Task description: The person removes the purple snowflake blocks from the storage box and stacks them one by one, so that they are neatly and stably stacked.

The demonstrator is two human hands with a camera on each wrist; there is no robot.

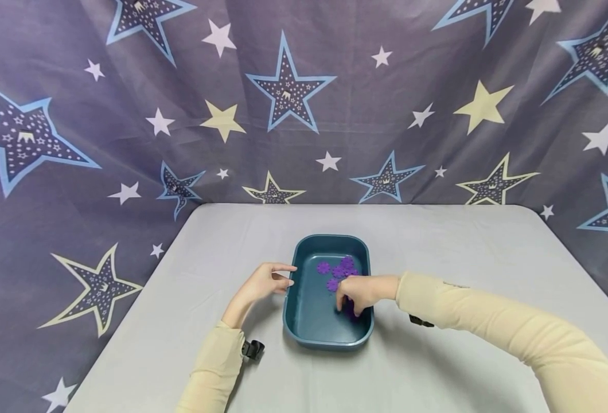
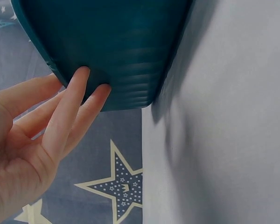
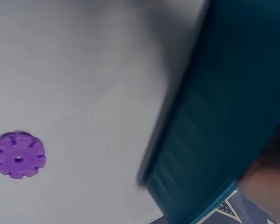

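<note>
A dark teal plastic bin [image 1: 309, 321] stands on the table with several purple notched discs [image 1: 323, 268] inside, most of them gathered toward its right side. My left hand [image 1: 262, 283] is at the bin's left rim. In the left wrist view, the extended fingers [image 2: 77, 86] touch the outside of its wall. My right hand [image 1: 361, 291] reaches over the right rim into the bin, fingers pointing down. Purple shows beneath these fingers, but I cannot tell whether they grip a disc. In the right wrist view the bin wall hides most of this hand.
One purple disc [image 3: 18, 155] lies outside the bin on the pale tabletop [image 3: 98, 116], as the right wrist view shows. A grey star-patterned cloth [image 1: 324, 97] hangs behind and beside the table. Each wrist wears a small black camera, the left one [image 1: 253, 349] near the bin.
</note>
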